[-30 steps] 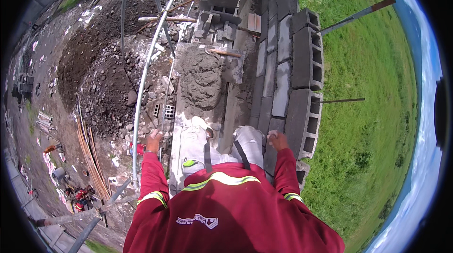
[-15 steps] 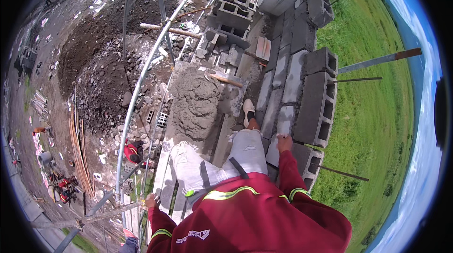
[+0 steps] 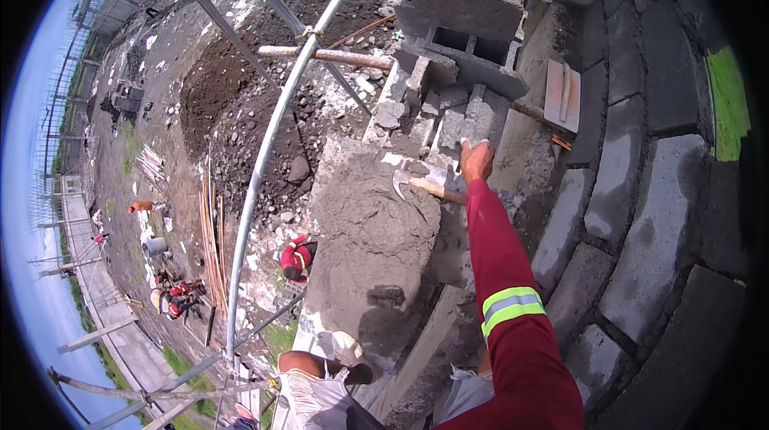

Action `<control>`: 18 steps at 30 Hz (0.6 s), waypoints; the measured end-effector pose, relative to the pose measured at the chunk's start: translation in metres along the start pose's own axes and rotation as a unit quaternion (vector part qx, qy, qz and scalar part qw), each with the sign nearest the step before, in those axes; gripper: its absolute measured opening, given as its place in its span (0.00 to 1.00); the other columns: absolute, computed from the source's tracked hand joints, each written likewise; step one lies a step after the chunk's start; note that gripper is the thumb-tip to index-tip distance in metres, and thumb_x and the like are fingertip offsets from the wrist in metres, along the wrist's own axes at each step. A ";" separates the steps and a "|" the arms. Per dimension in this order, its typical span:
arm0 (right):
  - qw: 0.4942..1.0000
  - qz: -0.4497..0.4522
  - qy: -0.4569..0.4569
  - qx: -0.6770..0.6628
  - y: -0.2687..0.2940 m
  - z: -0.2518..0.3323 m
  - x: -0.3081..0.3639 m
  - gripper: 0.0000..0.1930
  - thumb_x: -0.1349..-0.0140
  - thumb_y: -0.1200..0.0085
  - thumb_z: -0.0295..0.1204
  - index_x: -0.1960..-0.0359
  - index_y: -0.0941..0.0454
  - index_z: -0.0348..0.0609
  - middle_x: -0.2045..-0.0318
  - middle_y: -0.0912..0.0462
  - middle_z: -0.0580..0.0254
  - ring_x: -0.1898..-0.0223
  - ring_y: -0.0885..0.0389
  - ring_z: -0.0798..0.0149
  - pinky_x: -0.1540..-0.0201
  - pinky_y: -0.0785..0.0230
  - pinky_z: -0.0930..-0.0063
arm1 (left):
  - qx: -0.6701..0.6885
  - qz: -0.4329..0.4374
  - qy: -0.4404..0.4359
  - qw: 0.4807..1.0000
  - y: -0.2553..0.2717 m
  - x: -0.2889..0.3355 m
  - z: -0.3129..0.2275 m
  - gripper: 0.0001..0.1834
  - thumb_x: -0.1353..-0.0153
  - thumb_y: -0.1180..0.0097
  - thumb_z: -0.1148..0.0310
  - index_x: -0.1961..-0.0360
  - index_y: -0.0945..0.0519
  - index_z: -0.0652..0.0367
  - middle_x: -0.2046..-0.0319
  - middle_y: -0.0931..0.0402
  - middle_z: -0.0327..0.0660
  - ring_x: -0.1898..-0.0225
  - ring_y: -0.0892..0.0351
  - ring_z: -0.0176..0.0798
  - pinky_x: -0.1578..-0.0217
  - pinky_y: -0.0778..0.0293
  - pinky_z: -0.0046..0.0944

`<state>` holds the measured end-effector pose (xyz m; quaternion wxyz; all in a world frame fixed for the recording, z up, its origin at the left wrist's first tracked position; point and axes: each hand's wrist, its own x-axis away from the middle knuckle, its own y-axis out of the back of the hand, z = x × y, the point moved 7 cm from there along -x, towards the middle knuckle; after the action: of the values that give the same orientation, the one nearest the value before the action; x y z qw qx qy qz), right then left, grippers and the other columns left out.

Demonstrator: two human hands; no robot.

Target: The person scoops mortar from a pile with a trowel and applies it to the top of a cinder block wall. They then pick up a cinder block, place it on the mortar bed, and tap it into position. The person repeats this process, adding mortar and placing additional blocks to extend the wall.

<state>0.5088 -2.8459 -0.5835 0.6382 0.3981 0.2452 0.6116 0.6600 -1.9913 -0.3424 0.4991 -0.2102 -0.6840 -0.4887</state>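
Note:
My right hand [image 3: 476, 159] reaches forward over broken pieces of grey concrete block [image 3: 481, 116], its fingers curled. Whatever they hold, if anything, is hidden. Just below it lies a hammer [image 3: 436, 189] with a wooden handle and a curved metal head. The hammer's head rests on the edge of a heap of wet grey mortar [image 3: 368, 242]. To the right of the hand, a flat orange-grey hand float [image 3: 563, 96] leans by the wall, with a small orange-edged tool [image 3: 561, 142] below it. My left hand is out of view.
Hollow concrete blocks [image 3: 465, 1] are stacked ahead. The block wall [image 3: 653, 222] runs along my right. A curved metal scaffold pole [image 3: 260, 165] rises at left beside a drop to rubble ground, where a person in red [image 3: 297, 260] is below. A plank [image 3: 420, 354] lies near my legs.
My right hand has left the wall blocks and stretched forward to the broken block pieces. My left hand, earlier by the scaffold pole, has gone from view. The view has turned left and leaned nearer.

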 end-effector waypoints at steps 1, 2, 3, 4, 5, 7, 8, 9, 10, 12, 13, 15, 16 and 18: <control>0.999 0.008 0.033 0.031 -0.012 0.010 -0.013 0.29 0.37 0.36 0.46 0.50 0.27 0.29 0.50 0.22 0.35 0.51 0.17 0.37 0.49 0.22 0.50 | -0.003 -0.005 -0.003 1.000 -0.003 -0.008 -0.014 0.25 0.33 0.43 0.53 0.40 0.23 0.55 0.55 0.21 0.44 0.55 0.18 0.46 0.52 0.22 0.50; 0.998 0.019 0.035 0.054 -0.023 0.014 -0.023 0.30 0.37 0.36 0.46 0.50 0.28 0.29 0.50 0.22 0.35 0.51 0.16 0.38 0.49 0.21 0.51 | -0.006 -0.006 -0.006 1.000 -0.006 -0.014 -0.025 0.25 0.33 0.43 0.53 0.40 0.22 0.55 0.55 0.21 0.44 0.54 0.18 0.46 0.52 0.22 0.50; 0.995 0.025 0.046 0.082 -0.032 0.018 -0.033 0.30 0.37 0.36 0.46 0.49 0.29 0.29 0.50 0.21 0.35 0.51 0.15 0.39 0.50 0.20 0.53 | -0.005 -0.010 -0.007 1.000 -0.008 -0.020 -0.034 0.24 0.33 0.42 0.53 0.41 0.22 0.54 0.54 0.20 0.44 0.54 0.17 0.46 0.52 0.21 0.50; 0.993 0.027 0.046 0.106 -0.040 0.020 -0.043 0.30 0.38 0.35 0.46 0.48 0.29 0.29 0.49 0.21 0.36 0.52 0.15 0.41 0.51 0.19 0.54 | -0.006 -0.013 -0.009 1.000 -0.009 -0.025 -0.042 0.24 0.33 0.42 0.53 0.41 0.22 0.54 0.54 0.20 0.44 0.54 0.17 0.46 0.52 0.21 0.50; 0.989 0.022 0.057 0.132 -0.045 0.021 -0.049 0.32 0.39 0.34 0.45 0.46 0.31 0.31 0.51 0.18 0.40 0.52 0.13 0.46 0.50 0.18 0.59 | -0.006 -0.015 -0.013 1.000 -0.009 -0.030 -0.049 0.24 0.33 0.42 0.53 0.41 0.22 0.54 0.53 0.20 0.44 0.54 0.17 0.46 0.52 0.21 0.50; 0.980 0.025 0.116 0.158 -0.050 0.029 -0.057 0.32 0.41 0.33 0.44 0.46 0.31 0.32 0.54 0.16 0.42 0.53 0.12 0.49 0.50 0.18 0.61 | -0.004 -0.016 -0.020 1.000 -0.010 -0.035 -0.060 0.24 0.33 0.42 0.53 0.41 0.22 0.54 0.53 0.20 0.44 0.54 0.17 0.46 0.52 0.21 0.50; 0.974 0.047 0.110 0.194 -0.050 0.026 -0.059 0.32 0.42 0.32 0.44 0.46 0.30 0.33 0.55 0.15 0.43 0.53 0.12 0.50 0.50 0.18 0.62 | -0.002 -0.016 -0.023 1.000 -0.010 -0.037 -0.064 0.24 0.33 0.42 0.53 0.42 0.22 0.54 0.52 0.20 0.44 0.53 0.17 0.46 0.52 0.21 0.50; 0.976 0.063 0.094 0.187 -0.044 0.024 -0.063 0.32 0.43 0.31 0.45 0.47 0.29 0.33 0.57 0.15 0.43 0.54 0.11 0.50 0.51 0.18 0.63 | -0.001 -0.015 -0.027 1.000 -0.010 -0.036 -0.066 0.24 0.33 0.42 0.53 0.42 0.21 0.54 0.52 0.19 0.44 0.53 0.17 0.46 0.52 0.21 0.50; 0.976 0.042 0.125 0.174 -0.030 0.031 -0.064 0.32 0.44 0.31 0.45 0.47 0.28 0.33 0.58 0.14 0.43 0.55 0.11 0.51 0.52 0.18 0.64 | 0.004 -0.015 -0.032 0.999 -0.010 -0.035 -0.068 0.24 0.33 0.42 0.53 0.42 0.21 0.54 0.51 0.19 0.45 0.53 0.16 0.46 0.52 0.21 0.50; 0.971 0.049 0.140 0.186 0.003 0.036 -0.061 0.31 0.45 0.31 0.46 0.50 0.26 0.34 0.58 0.14 0.43 0.56 0.11 0.49 0.53 0.18 0.64 | 0.013 -0.014 -0.039 0.999 -0.008 -0.028 -0.068 0.24 0.34 0.42 0.53 0.42 0.21 0.54 0.51 0.19 0.45 0.53 0.16 0.46 0.52 0.21 0.50; 0.965 0.025 0.213 0.152 0.028 0.049 -0.056 0.29 0.42 0.34 0.47 0.57 0.27 0.29 0.63 0.14 0.40 0.62 0.11 0.48 0.62 0.17 0.58 | 0.021 -0.014 -0.043 0.999 -0.007 -0.022 -0.065 0.24 0.34 0.42 0.53 0.42 0.21 0.54 0.50 0.19 0.45 0.52 0.16 0.46 0.52 0.21 0.50; 0.982 0.155 0.092 0.065 0.062 0.042 -0.051 0.27 0.42 0.33 0.45 0.59 0.24 0.29 0.63 0.15 0.42 0.65 0.11 0.48 0.67 0.16 0.58 | 0.046 -0.017 -0.048 0.998 -0.004 -0.003 -0.051 0.23 0.34 0.42 0.53 0.43 0.20 0.54 0.49 0.18 0.45 0.52 0.16 0.46 0.52 0.20 0.50; 0.975 0.217 0.046 0.012 0.077 0.047 -0.044 0.26 0.42 0.33 0.44 0.59 0.22 0.28 0.63 0.15 0.43 0.67 0.11 0.48 0.70 0.16 0.59 | 0.066 -0.020 -0.048 0.996 -0.001 0.009 -0.039 0.23 0.34 0.42 0.53 0.43 0.20 0.54 0.49 0.18 0.45 0.52 0.16 0.46 0.52 0.20 0.50; 0.978 0.183 0.048 -0.086 0.120 0.058 0.001 0.24 0.44 0.35 0.44 0.69 0.28 0.30 0.76 0.21 0.47 0.84 0.20 0.58 0.82 0.21 0.61 | 0.126 -0.034 -0.039 0.991 0.005 0.043 0.002 0.23 0.34 0.42 0.53 0.43 0.20 0.54 0.48 0.18 0.45 0.52 0.15 0.46 0.52 0.20 0.50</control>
<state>0.4851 -2.8645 -0.4532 0.5347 0.3506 0.1449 0.7551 0.6453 -1.9960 -0.3015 0.4772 -0.1411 -0.7659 -0.4072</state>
